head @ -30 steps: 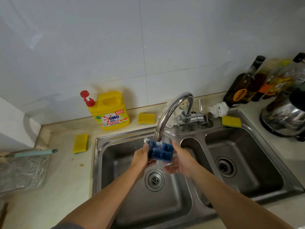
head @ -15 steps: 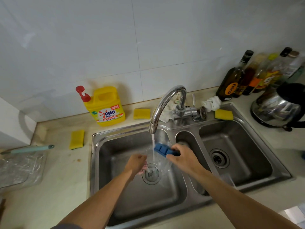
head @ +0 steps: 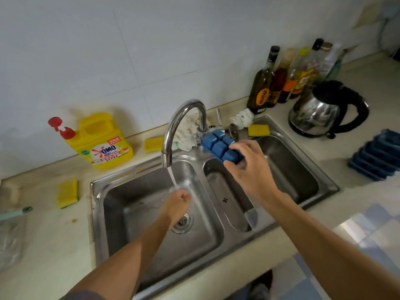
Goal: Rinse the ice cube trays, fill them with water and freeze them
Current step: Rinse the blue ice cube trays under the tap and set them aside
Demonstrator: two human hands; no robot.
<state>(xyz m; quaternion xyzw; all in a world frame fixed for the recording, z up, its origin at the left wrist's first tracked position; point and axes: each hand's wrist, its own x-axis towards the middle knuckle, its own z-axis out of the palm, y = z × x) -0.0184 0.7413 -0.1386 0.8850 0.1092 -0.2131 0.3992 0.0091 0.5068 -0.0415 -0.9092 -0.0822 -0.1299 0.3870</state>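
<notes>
The right hand (head: 249,167) grips a blue ice cube tray (head: 220,146) by its near end, fingers curled over the edge. It holds the tray upside down above the ridge between the two basins, probably so rinse water drains out. The cells face down, so their contents cannot be seen. The left hand (head: 176,204) sits low in the left basin (head: 134,213) under the stream from the tap (head: 173,131), fingers curled with nothing visible in them. Water runs toward the drain without pooling. More blue trays (head: 376,156) are stacked on the bench (head: 54,245) at the right, seemingly awaiting filling.
</notes>
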